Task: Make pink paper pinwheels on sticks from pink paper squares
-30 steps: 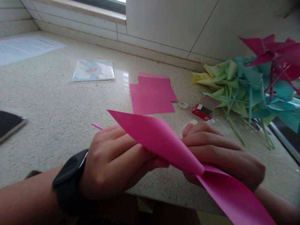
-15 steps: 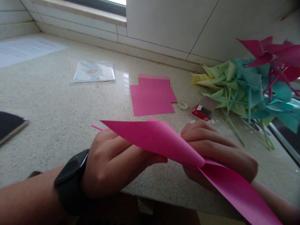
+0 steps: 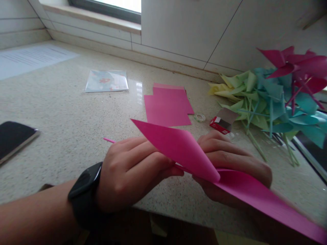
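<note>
Two hands meet over the near edge of a speckled stone table [image 3: 63, 112], the largest thing in view, which runs back to a tiled wall. On the right side of the table lies a heap of paper pinwheels [image 3: 276, 95] in yellow, green, teal and magenta, cut off by the right edge. The next largest thing is the pink paper sheet [image 3: 184, 149], curled into a cone-like fold between the hands; its long axis runs from a sharp tip pointing up and left, down to the lower right, where the wide end is blurred and cut off by the corner. It is plain, bright pink and smooth, and it hides part of both hands. The left hand [image 3: 130, 173], with a black watch [image 3: 85, 194] on the wrist, has its fingers closed together on the paper and on a thin pink stick [image 3: 109, 140], whose end pokes out to the left; the rest of the stick is hidden. The right hand [image 3: 230, 160] lies behind and under the sheet, its fingers curled on the paper; how tightly it grips cannot be told. Farther back lie flat pink sheets [image 3: 167, 107], a clear packet [image 3: 106, 81], a white printed page [image 3: 30, 59] and a dark phone [image 3: 14, 136], partly cut off at the left. Smallest are an open red box [image 3: 222, 120] and a roll of clear tape [image 3: 199, 117].
</note>
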### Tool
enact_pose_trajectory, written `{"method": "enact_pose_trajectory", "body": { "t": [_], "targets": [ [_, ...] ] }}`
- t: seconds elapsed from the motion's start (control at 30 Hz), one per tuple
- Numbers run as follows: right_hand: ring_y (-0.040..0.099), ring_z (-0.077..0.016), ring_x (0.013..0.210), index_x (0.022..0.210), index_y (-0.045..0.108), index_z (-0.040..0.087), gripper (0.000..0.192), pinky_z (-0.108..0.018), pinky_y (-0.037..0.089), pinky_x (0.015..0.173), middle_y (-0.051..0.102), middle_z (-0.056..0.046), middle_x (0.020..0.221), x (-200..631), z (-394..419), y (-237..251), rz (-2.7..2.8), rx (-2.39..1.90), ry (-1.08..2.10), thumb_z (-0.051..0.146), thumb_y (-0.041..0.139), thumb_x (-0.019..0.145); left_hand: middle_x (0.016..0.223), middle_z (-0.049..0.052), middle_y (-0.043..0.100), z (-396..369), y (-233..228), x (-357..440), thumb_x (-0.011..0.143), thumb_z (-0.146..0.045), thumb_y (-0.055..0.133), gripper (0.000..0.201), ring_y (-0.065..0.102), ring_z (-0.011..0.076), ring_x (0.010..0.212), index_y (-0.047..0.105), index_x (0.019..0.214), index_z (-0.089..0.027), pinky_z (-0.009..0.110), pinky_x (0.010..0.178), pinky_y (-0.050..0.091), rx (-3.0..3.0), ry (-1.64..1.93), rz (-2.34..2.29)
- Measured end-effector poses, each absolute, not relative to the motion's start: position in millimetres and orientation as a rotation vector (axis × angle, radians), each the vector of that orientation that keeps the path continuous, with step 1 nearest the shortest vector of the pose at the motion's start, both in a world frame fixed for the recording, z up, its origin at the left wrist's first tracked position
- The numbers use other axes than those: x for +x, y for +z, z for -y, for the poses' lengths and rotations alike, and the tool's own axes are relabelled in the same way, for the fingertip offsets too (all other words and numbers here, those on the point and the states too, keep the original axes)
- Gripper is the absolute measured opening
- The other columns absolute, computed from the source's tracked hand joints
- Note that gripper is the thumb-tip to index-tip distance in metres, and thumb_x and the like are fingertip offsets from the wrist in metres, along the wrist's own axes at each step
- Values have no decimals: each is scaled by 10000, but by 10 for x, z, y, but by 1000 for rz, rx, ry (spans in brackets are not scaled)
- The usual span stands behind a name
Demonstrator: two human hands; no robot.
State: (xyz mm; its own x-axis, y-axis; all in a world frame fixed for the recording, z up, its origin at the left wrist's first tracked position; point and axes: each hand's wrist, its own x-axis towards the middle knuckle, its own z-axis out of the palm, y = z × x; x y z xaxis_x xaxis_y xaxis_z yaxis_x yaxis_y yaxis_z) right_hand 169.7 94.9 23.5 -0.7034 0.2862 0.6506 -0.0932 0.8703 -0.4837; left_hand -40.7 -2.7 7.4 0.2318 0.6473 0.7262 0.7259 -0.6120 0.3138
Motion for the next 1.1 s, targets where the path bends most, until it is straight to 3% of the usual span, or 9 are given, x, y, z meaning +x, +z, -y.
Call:
{"method": "enact_pose_trajectory", "body": {
  "t": [0.3,0.43,0.67,1.1],
  "targets": [
    [658,-154,636,854,682,222,193,-293,546,578,734,-13,765,1581,-879,296,2225,-269,621,101,767,730,803,14,766,25,91,-368,971,-275,633,160,686,149,689,676,830,-213,292,618,539,-2344,-1320,1378],
    [667,-159,665,840,686,217,193,-294,557,607,739,-19,764,1562,-856,285,2200,-317,653,78,754,725,730,-2,728,28,71,-352,948,-238,661,136,640,134,617,658,820,-191,286,560,493,-2309,-1339,1339],
    [672,-167,699,822,681,229,193,-317,540,652,739,-9,763,1568,-842,273,2205,-374,749,72,754,737,820,17,744,28,16,-342,884,-180,733,85,683,150,726,653,863,-162,290,639,517,-2318,-1360,1336],
    [693,-197,810,911,700,259,219,-355,564,726,762,-17,868,1610,-898,234,2259,-375,833,103,763,770,805,15,735,39,15,-342,873,-163,740,108,673,149,719,638,837,-155,287,633,508,-2305,-1345,1376]
  ]
}}
